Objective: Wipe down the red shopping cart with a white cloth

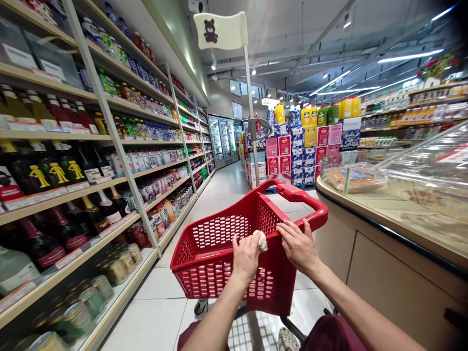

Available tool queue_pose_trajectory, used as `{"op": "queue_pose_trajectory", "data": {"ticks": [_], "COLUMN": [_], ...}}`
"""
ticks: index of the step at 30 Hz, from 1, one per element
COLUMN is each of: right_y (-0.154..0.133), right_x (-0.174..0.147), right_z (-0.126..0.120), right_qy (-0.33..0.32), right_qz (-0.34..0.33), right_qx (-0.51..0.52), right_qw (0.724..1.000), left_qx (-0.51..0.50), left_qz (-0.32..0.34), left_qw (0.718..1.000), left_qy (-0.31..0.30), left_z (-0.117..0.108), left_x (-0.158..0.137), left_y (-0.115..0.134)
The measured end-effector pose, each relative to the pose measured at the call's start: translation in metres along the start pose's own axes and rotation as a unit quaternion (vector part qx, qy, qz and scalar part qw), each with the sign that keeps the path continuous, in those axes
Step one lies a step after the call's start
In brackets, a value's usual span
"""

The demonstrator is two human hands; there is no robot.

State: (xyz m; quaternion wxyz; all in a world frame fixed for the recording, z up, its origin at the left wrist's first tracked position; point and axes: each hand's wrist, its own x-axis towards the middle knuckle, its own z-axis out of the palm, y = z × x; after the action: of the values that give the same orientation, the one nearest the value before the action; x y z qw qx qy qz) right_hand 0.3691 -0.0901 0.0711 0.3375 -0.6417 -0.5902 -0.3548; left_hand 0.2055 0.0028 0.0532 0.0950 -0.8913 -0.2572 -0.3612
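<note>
A red plastic shopping cart (215,261) with a perforated basket stands right in front of me, angled to the left. My left hand (244,258) is closed on a crumpled white cloth (262,241) at the basket's near rim. Part of the cloth sticks out beside the fingers. My right hand (299,246) rests on the basket's upper edge, its fingers stretched out, touching the red plastic just below the cart's handle (310,202). Nothing shows in that hand. The basket's floor is mostly hidden behind its near wall.
Shelves of bottles and cans (120,183) line the left side. A glass-topped counter (395,239) stands close on the right. Stacked drink boxes (285,151) and a pole with a bear flag (223,31) rise ahead. Pale floor tiles (161,287) run between; glass-door fridges (223,139) stand far back.
</note>
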Motion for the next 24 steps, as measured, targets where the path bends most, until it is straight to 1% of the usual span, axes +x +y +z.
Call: {"op": "queue_pose_trajectory", "data": {"ticks": [2,3,5,7,10,11,13,16,18,20,23,24], "right_y": [0.002,0.001,-0.002,-0.006,-0.007,-0.007,-0.006,-0.008,-0.011,-0.013,-0.013,-0.013], "right_x": [0.000,0.000,0.001,0.001,0.000,0.000,0.000,0.000,0.000,0.000,0.000,0.000], "right_z": [-0.001,-0.001,-0.001,-0.002,-0.002,-0.003,-0.003,-0.002,0.000,0.002,0.003,0.003], "right_qy": [0.002,0.005,0.012,0.016,0.014,0.011,0.010,0.015,0.022,0.029,0.024,0.021], "right_qz": [0.005,0.011,0.022,0.027,0.014,0.008,0.005,0.012,0.017,0.021,0.014,0.010], "right_qx": [-0.005,-0.004,0.002,0.002,-0.006,-0.007,-0.006,0.000,0.002,0.002,0.001,0.001], "right_qw": [1.000,1.000,1.000,0.999,1.000,1.000,1.000,1.000,1.000,0.999,1.000,1.000], "left_qx": [0.013,0.025,0.047,0.051,0.046,0.045,0.046,0.058,0.074,0.077,0.058,0.053], "left_qz": [0.010,0.000,-0.018,-0.013,0.014,0.017,0.015,-0.001,-0.024,-0.030,-0.014,-0.011], "left_qw": [1.000,1.000,0.999,0.998,0.999,0.998,0.998,0.996,0.994,0.994,0.997,0.997], "left_qy": [-0.005,0.001,0.014,0.016,0.026,0.032,0.045,0.063,0.077,0.077,0.058,0.054], "left_z": [-0.009,-0.013,-0.017,-0.013,0.000,0.003,0.002,-0.010,-0.015,-0.012,0.000,0.003], "left_x": [-0.015,-0.023,-0.033,-0.030,-0.012,-0.009,-0.011,-0.033,-0.042,-0.039,-0.021,-0.017], "left_y": [-0.024,-0.036,-0.048,-0.040,-0.012,-0.007,-0.011,-0.042,-0.054,-0.047,-0.022,-0.018]}}
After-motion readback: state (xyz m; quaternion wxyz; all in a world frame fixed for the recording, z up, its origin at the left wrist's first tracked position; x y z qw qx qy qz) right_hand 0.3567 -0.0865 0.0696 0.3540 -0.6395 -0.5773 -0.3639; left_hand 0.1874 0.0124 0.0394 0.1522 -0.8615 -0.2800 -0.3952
